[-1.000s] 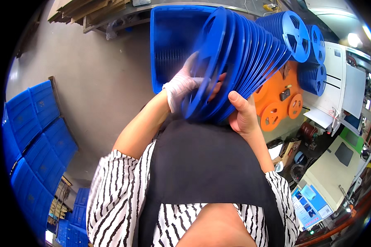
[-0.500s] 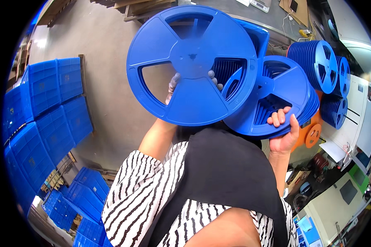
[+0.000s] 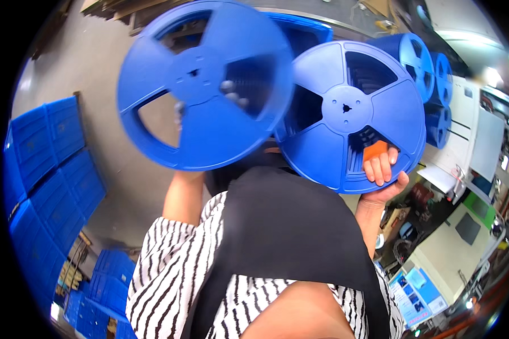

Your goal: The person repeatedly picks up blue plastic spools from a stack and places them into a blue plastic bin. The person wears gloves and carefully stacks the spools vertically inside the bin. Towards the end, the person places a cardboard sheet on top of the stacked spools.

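My left hand (image 3: 179,111) is behind a round blue plastic reel (image 3: 202,133), closed on it. Grey-looking fingertips curl through two of its cut-out windows, one on each side of the lower spoke, and the palm is hidden. On the right, my right hand (image 3: 380,170) grips the rim of a second blue reel (image 3: 395,116) through its lower window, thumb outside. Stacked flanges show through that reel's windows. The left reel overlaps the left edge of the right one; whether they touch I cannot tell.
A blue bin (image 3: 311,25) stands behind the reels. More stacked blue reels (image 3: 417,59) are at the upper right. Blue crates (image 3: 51,169) line the left side. A pale machine or cabinet (image 3: 455,254) stands at lower right.
The left reel has moved left in view, away from the right-hand one. The right-hand reel has turned to face me more fully and shows its whole hub. My view has shifted somewhat.
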A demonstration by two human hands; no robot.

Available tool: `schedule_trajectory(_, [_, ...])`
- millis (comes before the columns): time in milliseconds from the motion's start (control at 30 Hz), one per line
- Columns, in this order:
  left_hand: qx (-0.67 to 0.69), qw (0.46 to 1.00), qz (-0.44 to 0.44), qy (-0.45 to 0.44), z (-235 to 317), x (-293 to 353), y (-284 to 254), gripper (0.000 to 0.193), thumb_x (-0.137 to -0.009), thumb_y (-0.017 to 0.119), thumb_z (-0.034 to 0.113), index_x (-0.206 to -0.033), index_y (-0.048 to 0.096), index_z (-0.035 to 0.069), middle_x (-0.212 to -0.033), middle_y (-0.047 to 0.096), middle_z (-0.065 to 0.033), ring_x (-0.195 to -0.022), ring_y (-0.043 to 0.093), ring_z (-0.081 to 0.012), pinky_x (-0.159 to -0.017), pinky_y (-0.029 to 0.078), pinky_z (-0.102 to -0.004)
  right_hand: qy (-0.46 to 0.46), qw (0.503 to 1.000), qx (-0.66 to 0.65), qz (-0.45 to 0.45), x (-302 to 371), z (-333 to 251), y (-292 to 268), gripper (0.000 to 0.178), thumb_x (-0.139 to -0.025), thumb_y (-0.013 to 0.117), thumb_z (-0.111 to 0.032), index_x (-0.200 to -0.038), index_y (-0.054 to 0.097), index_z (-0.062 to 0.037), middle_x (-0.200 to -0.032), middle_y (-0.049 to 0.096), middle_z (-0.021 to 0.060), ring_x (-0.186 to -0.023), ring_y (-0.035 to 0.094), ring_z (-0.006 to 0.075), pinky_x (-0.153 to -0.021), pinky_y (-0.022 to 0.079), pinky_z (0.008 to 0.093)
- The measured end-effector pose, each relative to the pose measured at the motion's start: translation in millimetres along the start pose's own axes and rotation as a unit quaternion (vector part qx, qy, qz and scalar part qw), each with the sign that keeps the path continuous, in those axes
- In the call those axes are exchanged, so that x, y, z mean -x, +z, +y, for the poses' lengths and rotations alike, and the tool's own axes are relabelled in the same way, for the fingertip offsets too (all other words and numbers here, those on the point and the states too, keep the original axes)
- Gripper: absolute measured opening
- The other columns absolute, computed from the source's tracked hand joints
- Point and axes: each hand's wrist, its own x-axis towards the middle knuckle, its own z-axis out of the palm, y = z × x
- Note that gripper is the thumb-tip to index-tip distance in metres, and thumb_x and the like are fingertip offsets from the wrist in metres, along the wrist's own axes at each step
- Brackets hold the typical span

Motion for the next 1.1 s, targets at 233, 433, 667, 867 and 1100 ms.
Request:
schedule_trajectory(233, [-0.053,0.988,-0.137,0.046,45.6,0.5,-4.8,0.081,-0.081,0.074,0.042,-0.142,0.038,0.004,-0.138,0.044,-0.0142,-0.128,0.046,-0.0281,-0.113,0.038,-0.0429,-0.061,0.993,-0.062,-0.084,6.4,-8.1,3.4,0.029,-0.084,0.07,-0.017,-0.092,0.042,-0.01,-0.056,0.045,-0.0048,-0.046,0.047,0.0062,-0.05,0.038,0.0222])
schedule_trajectory(433, [-0.204,0.967,-0.152,0.019,54.0,-0.6,-14.2,0.068,-0.09,0.062,0.04,-0.143,0.038,0.004,-0.143,0.04,-0.0166,-0.128,0.046,-0.0243,-0.111,0.039,-0.0442,-0.061,0.992,-0.081,-0.075,3.1,-7.1,10.2,0.03,-0.084,0.07,-0.017,-0.093,0.043,-0.0093,-0.058,0.045,-0.0042,-0.049,0.045,0.0068,-0.053,0.037,0.0238])
schedule_trajectory(667, [-0.434,0.891,0.034,-0.132,1.8,-23.0,-62.0,0.067,-0.095,0.056,0.033,-0.151,0.026,0.01,-0.132,0.055,-0.0157,-0.119,0.055,-0.0223,-0.103,0.043,-0.0344,0.012,0.997,0.041,-0.068,-15.8,20.3,23.3,0.033,-0.084,0.066,-0.032,-0.1,0.053,-0.0068,-0.064,0.045,-0.0012,-0.054,0.045,0.0111,-0.055,0.037,0.0286])
schedule_trajectory(867, [-0.486,0.848,0.074,-0.2,-86.6,-54.5,25.5,0.101,-0.077,0.078,0.014,-0.152,0.011,0.015,-0.119,0.059,-0.0154,-0.096,0.063,-0.0236,-0.082,0.053,-0.0381,0.111,0.966,0.23,0.037,-18.1,73.7,65.7,0.048,-0.075,0.082,-0.031,-0.103,0.056,-0.0019,-0.08,0.062,0.0079,-0.067,0.06,0.0181,-0.06,0.05,0.0302])
schedule_trajectory(1100, [-0.234,0.918,0.0,-0.32,-85.8,-75.5,-2.8,0.036,-0.093,0.06,0.022,-0.123,0.053,0.004,-0.092,0.063,-0.0082,-0.067,0.062,-0.0156,-0.05,0.047,-0.0285,0.168,0.952,0.254,0.003,-27.6,68.6,63.5,0.06,-0.076,0.082,-0.029,-0.119,0.052,0.0016,-0.104,0.067,0.0178,-0.097,0.067,0.0293,-0.089,0.054,0.0428])
